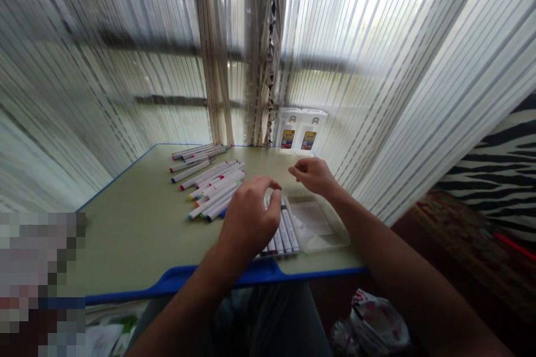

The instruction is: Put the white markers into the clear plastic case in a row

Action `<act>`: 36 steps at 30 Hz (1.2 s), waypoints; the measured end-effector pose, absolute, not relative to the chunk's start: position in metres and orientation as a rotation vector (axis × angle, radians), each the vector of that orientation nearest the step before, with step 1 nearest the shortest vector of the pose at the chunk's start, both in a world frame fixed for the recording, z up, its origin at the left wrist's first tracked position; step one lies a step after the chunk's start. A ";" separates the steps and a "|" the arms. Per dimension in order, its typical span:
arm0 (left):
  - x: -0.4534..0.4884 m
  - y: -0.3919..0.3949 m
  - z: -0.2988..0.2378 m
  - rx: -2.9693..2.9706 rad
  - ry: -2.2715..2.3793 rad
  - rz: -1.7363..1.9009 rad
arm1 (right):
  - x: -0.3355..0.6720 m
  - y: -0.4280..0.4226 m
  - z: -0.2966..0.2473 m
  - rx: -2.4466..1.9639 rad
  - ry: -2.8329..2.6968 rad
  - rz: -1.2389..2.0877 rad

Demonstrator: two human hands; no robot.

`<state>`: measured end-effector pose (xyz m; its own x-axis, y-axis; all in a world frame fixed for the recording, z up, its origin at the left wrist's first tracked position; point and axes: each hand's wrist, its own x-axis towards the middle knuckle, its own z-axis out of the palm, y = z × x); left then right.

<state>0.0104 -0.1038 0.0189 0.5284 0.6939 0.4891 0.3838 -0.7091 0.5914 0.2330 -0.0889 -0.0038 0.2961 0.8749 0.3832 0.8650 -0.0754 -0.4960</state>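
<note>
My left hand (253, 213) hovers over a row of white markers (287, 230) in a clear plastic case, hiding part of them. Its fingers are bent, with a gap between thumb and forefinger and nothing seen in it. Farther right, my right hand (313, 175) is raised above the case's open clear lid (314, 220). Those fingers are curled together and no object shows in them. Left of my left hand lies a loose pile of white markers (218, 187) with coloured ends. A smaller group of markers (199, 153) lies behind that pile.
The pale green table (134, 223) has a blue edge (268, 270) nearest me. Two clear cases with labels (299, 131) stand upright at the back, against string curtains (355, 56). A plastic bag (379, 323) sits below the table at the right.
</note>
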 end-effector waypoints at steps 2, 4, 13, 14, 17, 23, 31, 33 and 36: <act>0.025 -0.098 0.037 2.383 0.872 1.031 | 0.236 -0.089 -0.004 -1.924 -1.527 0.010; 0.041 -0.088 0.055 2.394 0.854 1.067 | 0.240 -0.088 -0.003 -1.933 -1.510 -0.007; 0.015 0.000 0.086 2.558 1.184 1.034 | 0.246 -0.087 -0.005 -1.930 -1.504 -0.036; 0.001 0.009 0.083 2.534 1.252 1.027 | 0.246 -0.087 -0.005 -1.921 -1.503 -0.030; -0.036 0.032 0.074 2.513 1.392 1.020 | 0.246 -0.086 -0.007 -1.885 -1.494 0.000; -0.064 0.055 0.053 2.490 1.482 0.915 | 0.248 -0.086 -0.010 -1.837 -1.482 0.075; -0.059 0.064 0.015 2.580 1.364 0.628 | 0.257 -0.085 -0.013 -1.860 -1.503 0.138; -0.060 0.067 0.009 2.605 1.336 0.550 | 0.258 -0.085 -0.014 -1.860 -1.504 0.164; -0.063 0.069 0.004 2.628 1.327 0.491 | 0.258 -0.086 -0.014 -1.853 -1.514 0.200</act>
